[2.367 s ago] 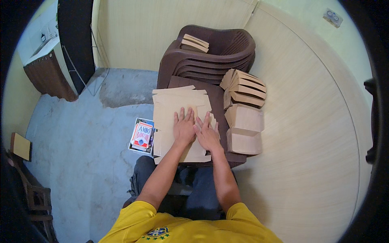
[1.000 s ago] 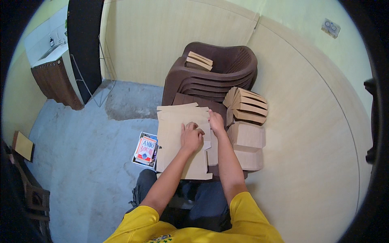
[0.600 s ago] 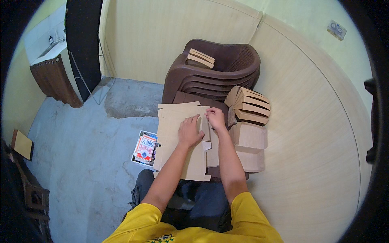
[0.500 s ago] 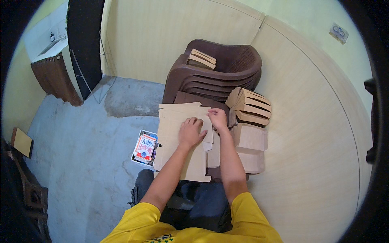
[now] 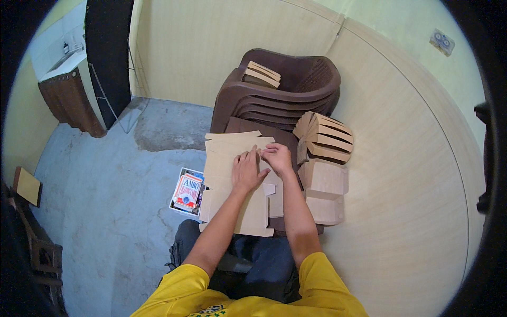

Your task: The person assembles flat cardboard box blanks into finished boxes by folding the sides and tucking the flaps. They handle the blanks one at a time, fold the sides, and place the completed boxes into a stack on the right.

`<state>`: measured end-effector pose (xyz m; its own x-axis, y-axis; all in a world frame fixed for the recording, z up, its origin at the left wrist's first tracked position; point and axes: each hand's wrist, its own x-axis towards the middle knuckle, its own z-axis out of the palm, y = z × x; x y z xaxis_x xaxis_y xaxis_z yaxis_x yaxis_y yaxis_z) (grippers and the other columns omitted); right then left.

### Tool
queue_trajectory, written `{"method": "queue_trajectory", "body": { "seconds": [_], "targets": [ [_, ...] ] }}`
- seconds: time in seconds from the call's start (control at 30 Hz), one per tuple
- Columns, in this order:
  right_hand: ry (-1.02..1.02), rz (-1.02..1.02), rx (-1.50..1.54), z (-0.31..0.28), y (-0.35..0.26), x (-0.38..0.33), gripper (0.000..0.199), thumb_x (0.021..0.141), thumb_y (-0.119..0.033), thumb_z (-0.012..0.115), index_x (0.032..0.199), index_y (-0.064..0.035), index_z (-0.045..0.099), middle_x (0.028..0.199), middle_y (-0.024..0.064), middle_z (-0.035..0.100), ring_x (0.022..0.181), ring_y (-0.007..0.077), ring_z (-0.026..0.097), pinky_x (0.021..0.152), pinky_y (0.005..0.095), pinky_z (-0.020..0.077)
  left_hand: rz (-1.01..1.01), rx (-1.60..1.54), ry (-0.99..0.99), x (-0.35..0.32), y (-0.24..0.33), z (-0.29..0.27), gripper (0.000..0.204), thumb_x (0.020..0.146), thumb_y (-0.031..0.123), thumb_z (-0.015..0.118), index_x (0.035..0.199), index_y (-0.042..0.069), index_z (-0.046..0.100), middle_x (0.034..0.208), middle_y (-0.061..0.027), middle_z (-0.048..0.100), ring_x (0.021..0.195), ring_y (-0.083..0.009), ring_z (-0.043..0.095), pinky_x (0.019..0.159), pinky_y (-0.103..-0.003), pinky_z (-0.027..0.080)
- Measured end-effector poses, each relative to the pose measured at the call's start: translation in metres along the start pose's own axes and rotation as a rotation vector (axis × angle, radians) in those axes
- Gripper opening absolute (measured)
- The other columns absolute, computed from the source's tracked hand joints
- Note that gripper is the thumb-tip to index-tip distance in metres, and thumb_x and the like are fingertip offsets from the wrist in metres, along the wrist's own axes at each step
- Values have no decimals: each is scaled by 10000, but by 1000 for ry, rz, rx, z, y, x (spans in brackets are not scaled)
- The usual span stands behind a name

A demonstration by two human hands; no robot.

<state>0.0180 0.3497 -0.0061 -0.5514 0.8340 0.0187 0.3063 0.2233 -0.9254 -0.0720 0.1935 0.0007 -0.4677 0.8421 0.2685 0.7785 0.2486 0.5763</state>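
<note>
A flat tan cardboard box blank (image 5: pixel 219 169) with cut slots and tabs lies in front of me, above my lap. My left hand (image 5: pixel 246 170) rests on it with fingers stretched out and thumb apart, palm down. Close to its fingertips, my right hand (image 5: pixel 277 158) pinches the flap along the blank's right side, which appears bent inward; the fingertips partly hide the fold. Beneath the blank's right side, more flat cardboard (image 5: pixel 276 203) shows on a dark brown surface (image 5: pixel 288 138).
Beyond stand stacked brown plastic chairs (image 5: pixel 285 95) with folded cardboard pieces (image 5: pixel 262 74) on the seat. To the right are a fanned cardboard bundle (image 5: pixel 325 137) and an open cardboard box (image 5: pixel 325 193). A white box of small packets (image 5: pixel 186 191) sits at left on the floor.
My right hand has moved left from the blank's right edge toward my left fingertips, bringing the flap inward. My left hand stays on the blank, shifted only slightly.
</note>
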Motion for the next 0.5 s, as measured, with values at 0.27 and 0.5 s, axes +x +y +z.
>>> {"method": "queue_trajectory", "body": {
  "seconds": [0.27, 0.5],
  "targets": [
    [110, -89, -70, -9, 10, -6, 394, 898, 71, 724, 1289, 27, 739, 1174, 136, 779, 1081, 198, 743, 920, 334, 613, 66, 83, -41, -4, 1, 0, 761, 927, 500, 750, 1608, 240, 535, 1540, -109, 567, 1473, -289, 452, 1246, -473, 302],
    [-25, -274, -226, -22, 15, -13, 386, 860, 111, 734, 1214, -30, 794, 1250, 115, 762, 1166, 229, 725, 1012, 351, 582, 57, 106, -33, -3, -1, 4, 703, 920, 499, 730, 1542, 191, 619, 1552, -98, 559, 1484, -283, 436, 1253, -473, 287]
  ]
}}
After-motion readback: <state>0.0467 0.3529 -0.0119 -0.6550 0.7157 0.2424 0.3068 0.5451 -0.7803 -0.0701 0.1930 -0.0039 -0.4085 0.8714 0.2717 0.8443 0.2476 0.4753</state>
